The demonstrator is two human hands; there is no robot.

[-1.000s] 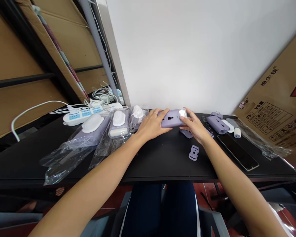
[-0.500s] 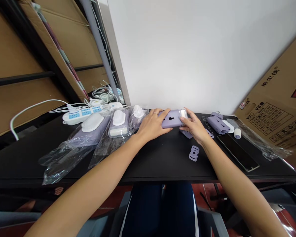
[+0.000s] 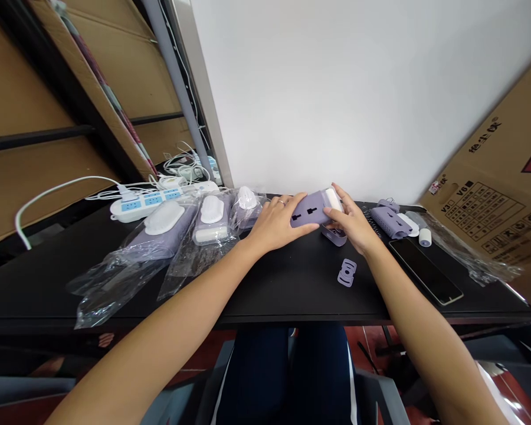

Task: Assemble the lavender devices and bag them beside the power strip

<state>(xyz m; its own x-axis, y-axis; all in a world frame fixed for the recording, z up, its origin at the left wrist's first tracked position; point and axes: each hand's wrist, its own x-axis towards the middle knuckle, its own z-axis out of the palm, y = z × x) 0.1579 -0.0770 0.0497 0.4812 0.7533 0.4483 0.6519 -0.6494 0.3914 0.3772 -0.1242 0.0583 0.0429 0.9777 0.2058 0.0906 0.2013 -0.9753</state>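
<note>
Both hands grip a lavender plastic housing [image 3: 308, 211] with dark keyhole slots, tilted with its right end higher. My left hand [image 3: 278, 221] is closed over its left end, thumb along the near side. At the other end, my right hand [image 3: 350, 218] pinches around the white end piece [image 3: 333, 199]. Beneath the right hand, a small lavender part [image 3: 335, 236] rests on the table, partly hidden. Nearer to me lies a flat lavender plate [image 3: 347, 273] with curved slots.
On the left are several plastic-bagged lavender units [image 3: 159, 236] and a power strip [image 3: 159, 199]. To the right lie a slotted lavender shell [image 3: 390, 222], a white cylinder [image 3: 425, 237], a phone [image 3: 426, 270] and clear plastic wrap [image 3: 473, 251]. A cardboard box [image 3: 491, 183] leans beyond.
The housing has tilted, its right end rising and its slotted face turning more toward me. Both hands have kept hold of it. More of the small part beneath now shows.
</note>
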